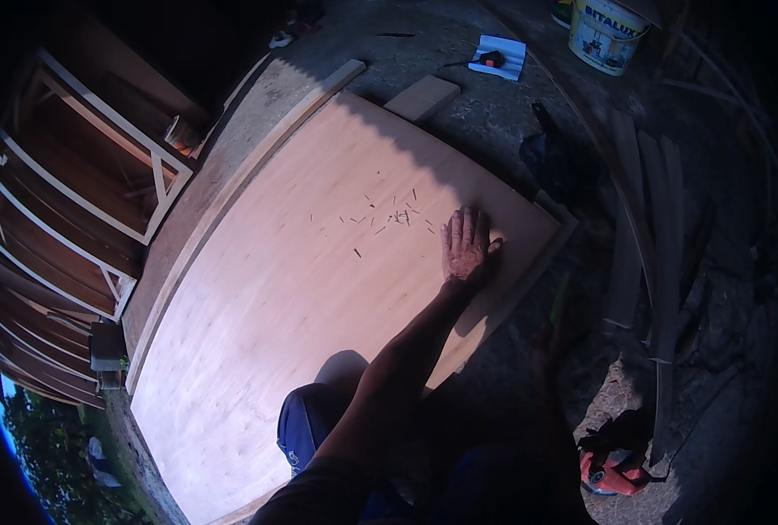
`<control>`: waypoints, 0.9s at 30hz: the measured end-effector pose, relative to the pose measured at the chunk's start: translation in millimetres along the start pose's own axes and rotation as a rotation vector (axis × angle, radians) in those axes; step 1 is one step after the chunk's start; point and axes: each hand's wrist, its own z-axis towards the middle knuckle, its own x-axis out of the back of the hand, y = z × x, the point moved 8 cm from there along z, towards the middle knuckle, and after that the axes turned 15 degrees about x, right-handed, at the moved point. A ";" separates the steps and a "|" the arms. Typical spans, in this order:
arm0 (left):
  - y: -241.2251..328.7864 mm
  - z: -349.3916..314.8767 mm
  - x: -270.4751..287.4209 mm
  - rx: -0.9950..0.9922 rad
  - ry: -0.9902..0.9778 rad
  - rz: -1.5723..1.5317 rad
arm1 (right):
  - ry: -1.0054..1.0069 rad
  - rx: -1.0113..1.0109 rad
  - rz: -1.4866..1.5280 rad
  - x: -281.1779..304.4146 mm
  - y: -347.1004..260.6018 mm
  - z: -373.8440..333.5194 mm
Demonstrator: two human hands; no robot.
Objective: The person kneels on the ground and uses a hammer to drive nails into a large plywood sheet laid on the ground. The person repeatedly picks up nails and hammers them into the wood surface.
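Note:
My left hand (pixel 466 243) lies flat, palm down, on a large plywood sheet (pixel 258 254), close to its right edge. Its fingers are stretched out and hold nothing. To the left of the fingertips, several small nails (pixel 397 217) are scattered loose on the sheet. Wooden strips, such as the long batten (pixel 240 188) along the left edge, border the plywood. My knee in blue trousers (pixel 306 424) is at the sheet's near edge. My right hand does not show; the area right of my left arm is deep in shadow.
White-edged wooden frames (pixel 91 188) stand on the left. Beyond the sheet are a short plank (pixel 424 98), a tape measure (pixel 491 59) on white paper, and a plastic bucket (pixel 606 39). Long boards (pixel 625 219) lie at right, with a red power tool (pixel 612 474) nearer me.

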 end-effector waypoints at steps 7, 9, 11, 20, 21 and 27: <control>-120.7 77.4 41.0 0.040 0.065 0.159 | 0.005 0.321 -0.293 -19.3 -51.3 -4.1; -168.7 77.4 48.2 0.214 0.063 0.143 | -0.004 0.367 -0.354 -24.4 -65.5 -7.3; -181.5 76.6 57.8 0.243 0.120 0.096 | 0.021 0.368 -0.411 -6.8 -57.7 0.1; -299.8 -72.7 147.8 0.181 -0.103 0.108 | 0.001 0.264 -0.508 5.8 -46.0 -0.4; -328.2 -68.0 169.3 0.281 0.059 0.056 | -0.001 0.264 -0.486 -2.2 -67.2 -0.5; -421.1 39.8 164.5 0.537 0.025 0.194 | -0.020 0.285 -0.417 -15.3 -54.8 -5.0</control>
